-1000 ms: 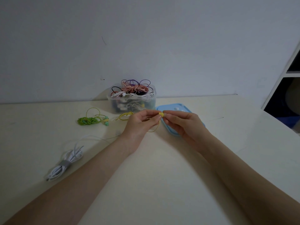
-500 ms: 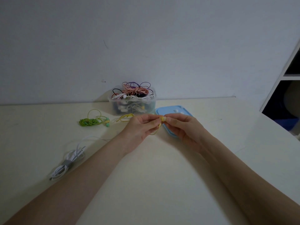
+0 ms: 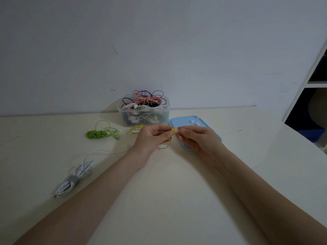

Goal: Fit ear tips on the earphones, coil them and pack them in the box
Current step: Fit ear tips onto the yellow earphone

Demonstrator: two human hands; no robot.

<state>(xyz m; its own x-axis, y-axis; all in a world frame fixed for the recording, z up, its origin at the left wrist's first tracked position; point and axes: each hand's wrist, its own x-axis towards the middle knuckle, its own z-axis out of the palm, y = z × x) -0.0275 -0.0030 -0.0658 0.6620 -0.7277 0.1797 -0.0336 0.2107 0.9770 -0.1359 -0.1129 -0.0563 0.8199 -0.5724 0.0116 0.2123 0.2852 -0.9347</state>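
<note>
Mid-frame: left hand point(image 3: 152, 138) pinching yellow earbud point(image 3: 174, 130) between thumb and fingertips, yellow cable point(image 3: 169, 143) looping down below the fingers. Right hand point(image 3: 196, 138) pinching at the bud's right end, fingers curled; whether an ear tip sits in that pinch, cannot tell. Just behind the right hand: blue lid point(image 3: 177, 121), flat on table point(image 3: 168, 191), small white ear tips point(image 3: 191, 122) lying on it. Above center: clear box point(image 3: 144, 118) piled with tangled earphones, touching the lid's left edge. Left of the hands: green coiled earphones point(image 3: 98, 134). Lower left: white cable bundle point(image 3: 74, 179) with grey tie. Right edge: white shelf unit point(image 3: 311, 82).
</note>
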